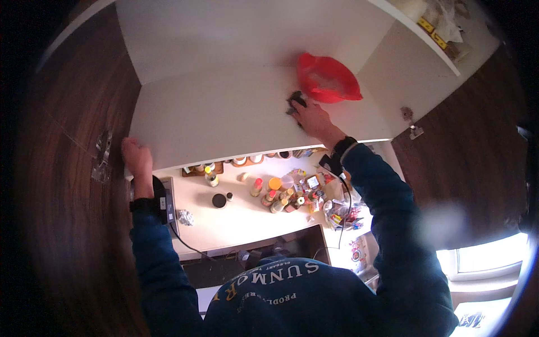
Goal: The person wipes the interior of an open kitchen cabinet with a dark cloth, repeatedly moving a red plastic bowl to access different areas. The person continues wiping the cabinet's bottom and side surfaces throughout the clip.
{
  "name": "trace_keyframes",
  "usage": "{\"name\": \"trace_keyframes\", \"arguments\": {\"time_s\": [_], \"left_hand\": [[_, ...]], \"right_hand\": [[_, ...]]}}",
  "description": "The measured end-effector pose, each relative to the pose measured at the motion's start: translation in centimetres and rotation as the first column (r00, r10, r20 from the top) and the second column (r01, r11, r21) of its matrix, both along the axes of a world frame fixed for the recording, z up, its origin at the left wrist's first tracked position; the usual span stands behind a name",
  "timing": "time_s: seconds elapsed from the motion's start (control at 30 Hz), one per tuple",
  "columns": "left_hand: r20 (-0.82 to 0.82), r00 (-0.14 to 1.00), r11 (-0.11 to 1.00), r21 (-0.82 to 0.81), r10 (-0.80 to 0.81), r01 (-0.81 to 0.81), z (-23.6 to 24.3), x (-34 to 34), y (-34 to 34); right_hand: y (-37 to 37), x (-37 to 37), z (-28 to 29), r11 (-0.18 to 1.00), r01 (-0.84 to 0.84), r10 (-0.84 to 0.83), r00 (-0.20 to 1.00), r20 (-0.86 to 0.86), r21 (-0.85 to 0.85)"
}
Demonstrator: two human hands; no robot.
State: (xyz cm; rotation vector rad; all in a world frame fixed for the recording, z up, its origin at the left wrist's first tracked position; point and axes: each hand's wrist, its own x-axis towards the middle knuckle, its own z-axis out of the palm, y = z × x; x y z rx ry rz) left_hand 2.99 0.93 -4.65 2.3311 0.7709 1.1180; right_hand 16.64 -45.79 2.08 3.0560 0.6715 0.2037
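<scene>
Inside an open white wall cabinet, my right hand (pixel 315 120) presses a crumpled dark cloth (pixel 294 103) down on the cabinet's bottom shelf (pixel 224 106). Its fingers are closed over the cloth. Just beyond that hand stands a red plastic basin (pixel 337 76), tilted against the back, its inside facing me. At the cabinet's front left corner, my left hand (pixel 136 157) has its fingers curled round the edge. Part of its grip is hidden behind the hand itself.
Dark wood doors (pixel 78 146) hang open on both sides. Below, a counter (pixel 208 236) carries several spice jars and bottles (pixel 275 202), a foil ball (pixel 185 218) and bagged packets (pixel 342 213). An upper shelf (pixel 421 33) holds packages. A black cable (pixel 188 242) trails at left.
</scene>
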Motion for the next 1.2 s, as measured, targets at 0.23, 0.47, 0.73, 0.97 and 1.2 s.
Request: {"name": "trace_keyframes", "arguments": {"time_s": [0.23,0.47,0.73,0.97,1.2], "left_hand": [[-0.069,0.998,1.0,-0.03,-0.005,0.003,0.4,-0.1,-0.1],[-0.029,0.999,0.999,-0.035,0.03,-0.031,0.2,-0.1,-0.2],[-0.072,0.997,0.998,-0.059,0.028,-0.032,-0.1,-0.4,0.0],[-0.056,0.997,0.996,-0.063,0.057,-0.06,0.1,-0.3,0.0],[-0.1,0.991,0.996,0.025,0.087,-0.085,0.3,-0.5,0.0]], "right_hand": [[-3.1,1.8,4.7,0.91,-0.407,0.369,0.88,0.298,0.076],[-6.3,12.5,10.9,0.937,-0.151,0.208,0.966,-0.154,0.316],[-8.6,16.5,6.4,0.88,-0.357,0.256,0.912,-0.32,-0.314],[-7.4,15.4,6.7,0.935,-0.355,0.327,0.849,-0.416,0.011],[-6.2,16.0,6.2,0.853,-0.502,0.512,0.754,-0.412,0.14]]}}
